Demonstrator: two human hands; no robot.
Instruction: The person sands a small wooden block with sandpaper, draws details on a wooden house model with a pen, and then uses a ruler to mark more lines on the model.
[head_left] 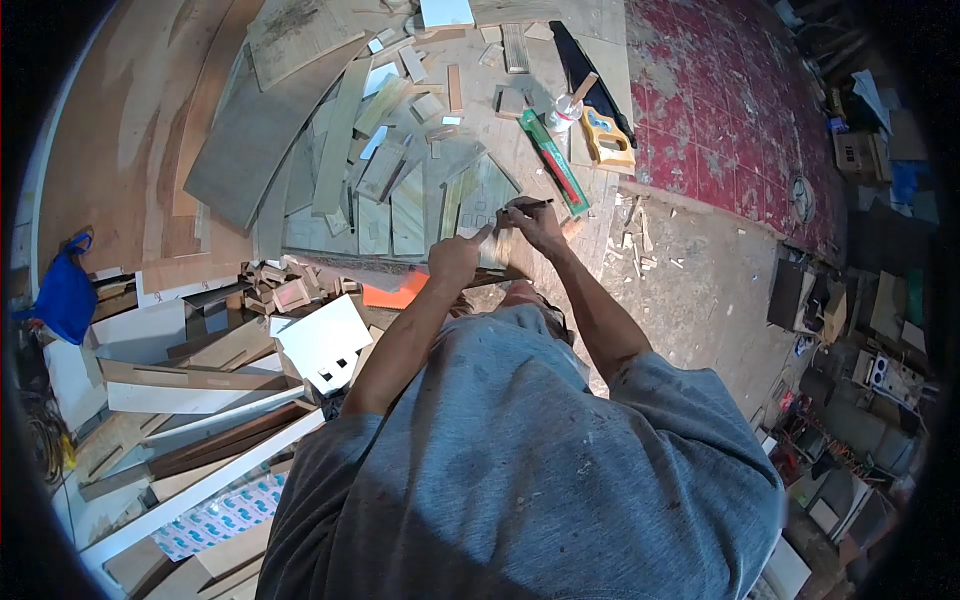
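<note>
**Pencil Meets Plywood on a Cluttered Counter**

A person in a grey, paint-flecked shirt leaned over a counter (560, 190) strewn with wood offcuts. The right hand (535, 222) pinched a thin dark pencil (527, 205), its tip resting on a small pale plywood panel (482, 200) marked with faint pencilled rectangles. The left hand (455, 257), fingers curled and thumb raised, pressed against the panel's near edge, just beside the right hand. Beyond the panel lay a long green-and-red spirit level (553, 160), and past that a handsaw with a yellow handle (605, 135) and a small white bottle (563, 110). To the panel's left, flat grey boards (340, 135) overlapped in a loose fan. Nearer than the panel, an orange scrap (395, 295) showed at the counter's edge, with a white board with small square cut-outs (325, 345) below it. Far to the panel's left hung a blue cloth bag (65, 295). Red patterned flooring (720, 110) spread to the panel's right.
</note>
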